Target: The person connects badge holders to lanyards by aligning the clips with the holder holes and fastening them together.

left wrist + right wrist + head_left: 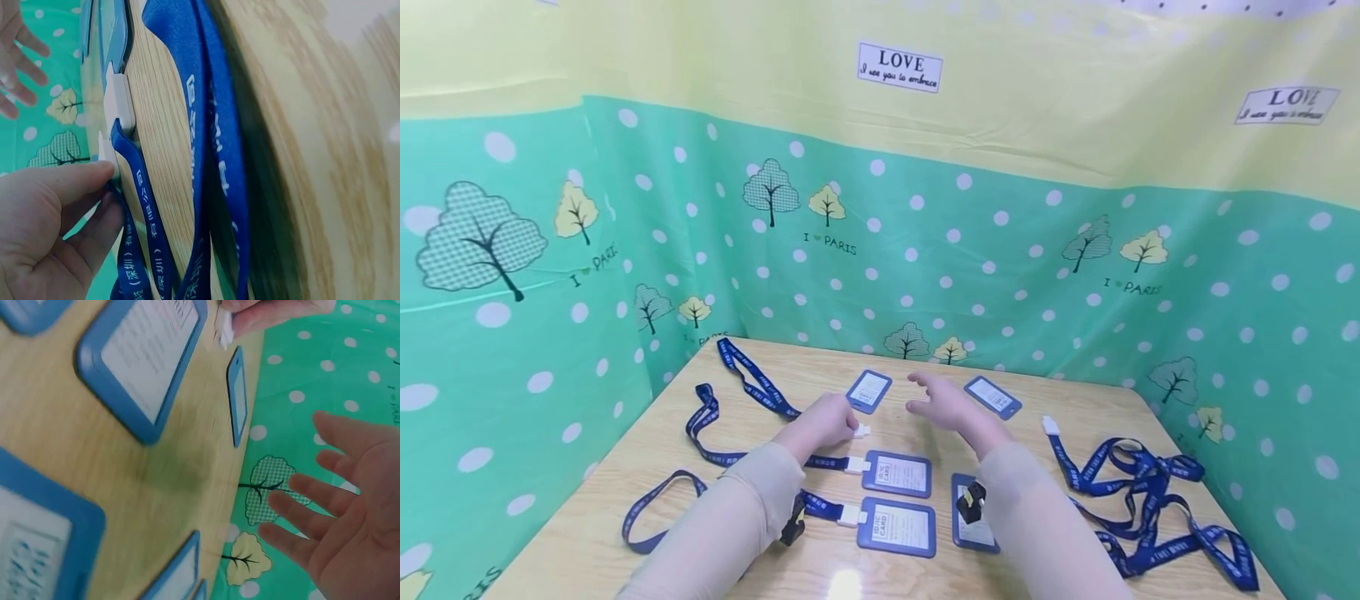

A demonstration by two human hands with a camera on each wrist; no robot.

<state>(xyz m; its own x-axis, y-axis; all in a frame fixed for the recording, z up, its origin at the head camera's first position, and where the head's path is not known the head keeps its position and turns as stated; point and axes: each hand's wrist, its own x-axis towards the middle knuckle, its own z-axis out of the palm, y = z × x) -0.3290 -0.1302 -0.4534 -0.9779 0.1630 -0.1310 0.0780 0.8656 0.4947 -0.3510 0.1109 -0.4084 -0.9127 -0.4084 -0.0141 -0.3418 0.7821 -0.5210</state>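
Observation:
Between thumb and fingers my left hand (pixel 829 421) pinches the white clip (pixel 861 431) of a blue lanyard (pixel 752 379), whose strap trails to the back left. Just beyond it lies a blue badge holder (pixel 870 390), apart from the clip. My right hand (pixel 946 404), empty and with fingers spread, hovers above the table between that holder and another badge holder (pixel 992 397) at the back right. Closer in, two badge holders (pixel 897 475) are joined to lanyards by white clips, one clip (pixel 119 103) also showing in the left wrist view.
A further badge holder (pixel 964 533) lies partly hidden under my right forearm. Tangled blue lanyards (pixel 1142 500) with a white clip (pixel 1051 426) cover the table's right side. A patterned curtain (pixel 880 275) stands around the wooden table (pixel 662 433).

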